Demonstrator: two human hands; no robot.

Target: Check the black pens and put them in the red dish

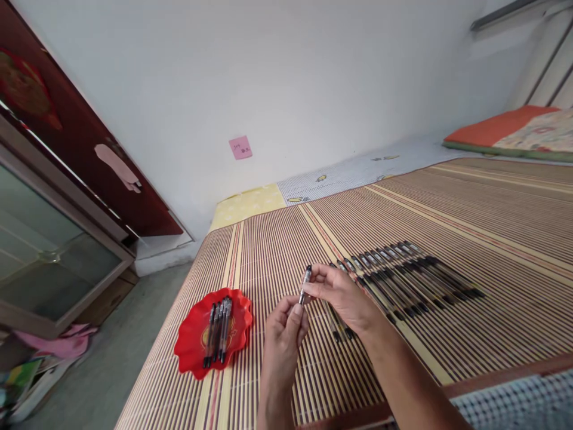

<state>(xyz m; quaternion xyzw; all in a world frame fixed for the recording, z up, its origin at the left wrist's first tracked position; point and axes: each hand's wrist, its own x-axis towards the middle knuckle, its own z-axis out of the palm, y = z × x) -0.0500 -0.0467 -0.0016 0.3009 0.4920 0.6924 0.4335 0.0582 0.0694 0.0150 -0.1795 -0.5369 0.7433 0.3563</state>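
Between both hands, above the striped bamboo mat, a pen (306, 283) with a dark end is held nearly upright. My left hand (286, 325) pinches its lower part, and my right hand (338, 295) has its thumb and fingers closed around the upper part. To the right, several black pens (403, 275) lie side by side in a slanting row; my right hand and forearm hide some of them. On my left, a red scalloped plate (190, 340) has several more pens (218, 331) lying in it.
The bamboo mat (264, 251) covers the bed. A white wall with a pink note (240, 147) stands behind it. An orange folded bedding piece (496, 128) lies at the far right. On the left are a dark red door (89, 131), a glass-fronted cabinet (45, 257) and items on the floor.
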